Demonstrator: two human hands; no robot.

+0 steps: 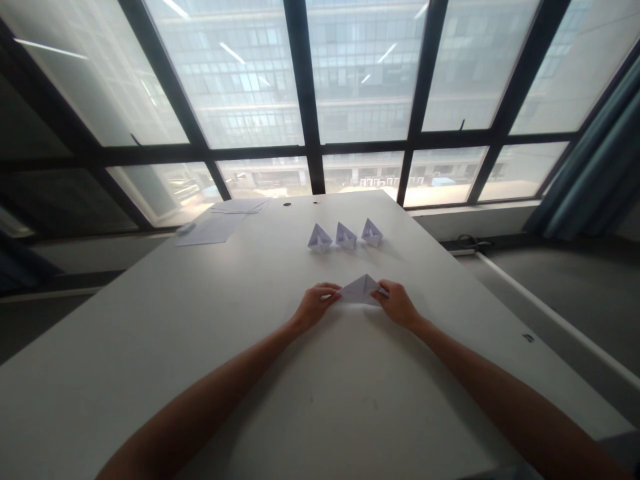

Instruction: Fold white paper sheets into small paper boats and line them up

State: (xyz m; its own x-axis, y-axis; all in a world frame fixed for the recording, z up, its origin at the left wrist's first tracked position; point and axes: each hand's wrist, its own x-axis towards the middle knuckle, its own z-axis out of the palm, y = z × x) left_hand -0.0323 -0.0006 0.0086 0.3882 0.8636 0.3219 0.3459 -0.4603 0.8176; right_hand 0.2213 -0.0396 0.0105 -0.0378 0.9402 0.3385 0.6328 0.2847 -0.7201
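Observation:
A white folded paper triangle (361, 289) lies on the white table (200, 347) between my hands. My left hand (315, 305) pinches its left corner with curled fingers. My right hand (397, 303) grips its right corner, fingers closed. Beyond it, three small folded paper boats (345, 236) stand in a row, apart from both hands.
Loose white sheets (215, 228) lie at the table's far left corner, with two small dark dots (287, 204) near the far edge. Large dark-framed windows (310, 147) rise behind the table. A blue curtain (595, 173) hangs at the right. The table's right edge drops to the floor.

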